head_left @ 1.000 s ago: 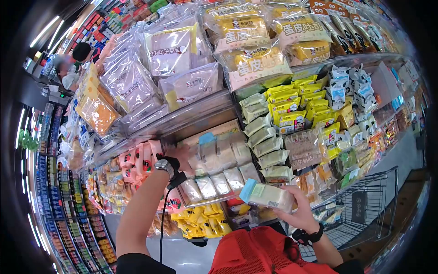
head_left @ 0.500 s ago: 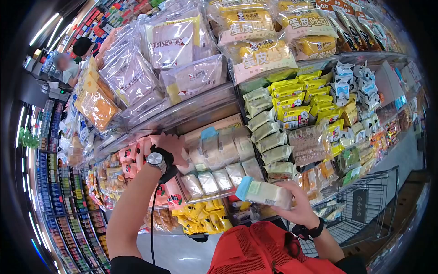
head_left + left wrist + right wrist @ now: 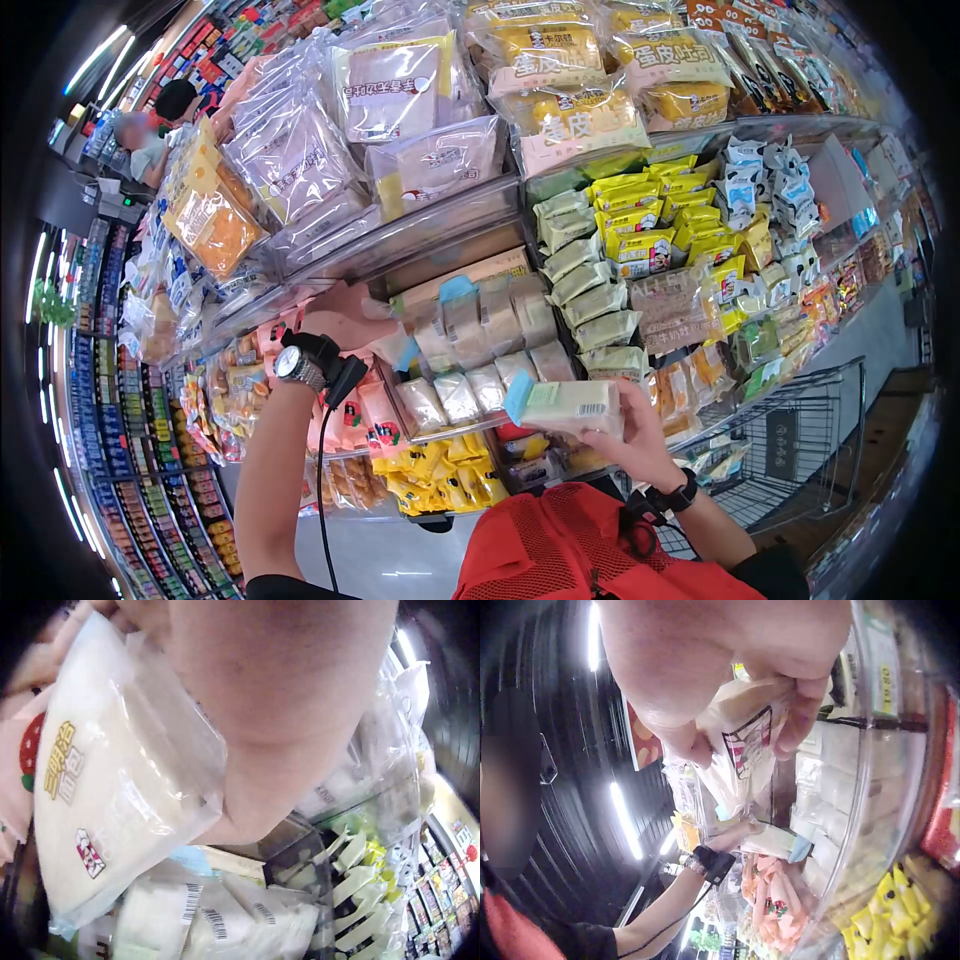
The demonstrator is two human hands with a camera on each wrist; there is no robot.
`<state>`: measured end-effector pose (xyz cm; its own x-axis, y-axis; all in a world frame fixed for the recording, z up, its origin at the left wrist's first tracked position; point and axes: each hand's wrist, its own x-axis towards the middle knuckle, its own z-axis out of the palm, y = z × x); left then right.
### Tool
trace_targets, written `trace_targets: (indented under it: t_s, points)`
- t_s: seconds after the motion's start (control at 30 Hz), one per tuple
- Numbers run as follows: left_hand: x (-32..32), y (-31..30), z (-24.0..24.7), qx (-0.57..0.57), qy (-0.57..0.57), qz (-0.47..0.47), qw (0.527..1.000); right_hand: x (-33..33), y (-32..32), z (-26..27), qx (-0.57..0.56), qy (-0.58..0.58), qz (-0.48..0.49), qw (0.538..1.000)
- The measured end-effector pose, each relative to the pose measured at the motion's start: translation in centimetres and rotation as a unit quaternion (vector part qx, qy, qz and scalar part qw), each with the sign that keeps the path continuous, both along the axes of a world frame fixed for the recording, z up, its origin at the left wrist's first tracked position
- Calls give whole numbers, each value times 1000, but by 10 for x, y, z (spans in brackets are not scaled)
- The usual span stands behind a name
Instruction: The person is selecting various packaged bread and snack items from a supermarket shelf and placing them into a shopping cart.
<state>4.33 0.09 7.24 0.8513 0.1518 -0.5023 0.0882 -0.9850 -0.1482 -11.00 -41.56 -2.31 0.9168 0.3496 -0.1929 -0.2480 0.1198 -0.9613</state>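
Note:
My right hand [image 3: 640, 435] grips a wrapped pack of sandwich bread [image 3: 570, 405] with a light blue end, held in front of the shelf. In the right wrist view the thumb and fingers pinch this pack [image 3: 750, 742] from both sides. My left hand [image 3: 345, 318] holds another pack of sandwich bread [image 3: 112, 780], which carries yellow lettering and a small chef logo. Its blue end shows beside the hand in the head view, above the pink strawberry packs [image 3: 378, 405]. Below it, similar bread packs [image 3: 214, 922] stand in rows in the bin.
Yellow packs [image 3: 440, 475] hang below the front ledge. Green and yellow small packs [image 3: 635, 250] fill the bin at the right. Large bagged loaves [image 3: 390, 95] stack on the upper tier. A shopping cart [image 3: 790, 450] stands at lower right, and a person [image 3: 150, 145] is far left.
My left hand has moved left from the rows of bread packs and now has a pack in its grip. The right hand has shifted slightly left and up with its pack.

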Motion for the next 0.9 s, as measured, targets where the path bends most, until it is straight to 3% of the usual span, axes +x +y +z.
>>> trace_targets:
  t_s: [0.13,0.27,0.33,0.4,0.5,0.53,0.6,0.63,0.7,0.73,0.77,0.8,0.83,0.87,0.9]
  points:
    - [-22,8,7,-58,-82,8,995,7,10,5,55,13,-6,998]
    - [-36,18,2,-191,-100,52,975,9,22,10,84,6,-24,996]
    - [-39,18,-9,-402,-165,137,890,9,27,11,84,18,-26,996]
    - [-46,10,-16,-428,-147,158,878,7,30,8,83,28,-28,996]
    - [-56,-5,-51,-483,-244,288,790,1,29,-1,105,84,-49,990]
    - [-56,-2,-59,-483,-243,287,790,1,25,-1,106,65,-27,992]
    - [-52,-6,-77,-571,-138,353,728,-7,13,-4,99,49,-34,993]
    - [-54,-11,-85,-597,-156,285,733,-12,1,-12,75,-1,-13,997]
    - [-46,-7,-127,-767,-111,377,508,-37,-35,-38,41,-50,-22,998]
    - [-43,6,-138,-761,-69,370,528,-49,-52,-43,71,17,-30,997]
    - [-29,7,-154,-744,-5,389,544,-88,-79,-60,53,20,-113,992]
    - [-35,67,-188,-536,-177,119,817,-98,-98,-81,42,9,-137,990]
    - [-38,115,-216,-222,-319,-188,902,-105,-109,-92,37,43,-177,983]
    - [-35,101,-213,-299,-302,-130,896,-129,-128,-94,21,89,-236,967]
    - [-35,76,-189,-428,-199,41,880,-136,-143,-105,11,103,-252,962]
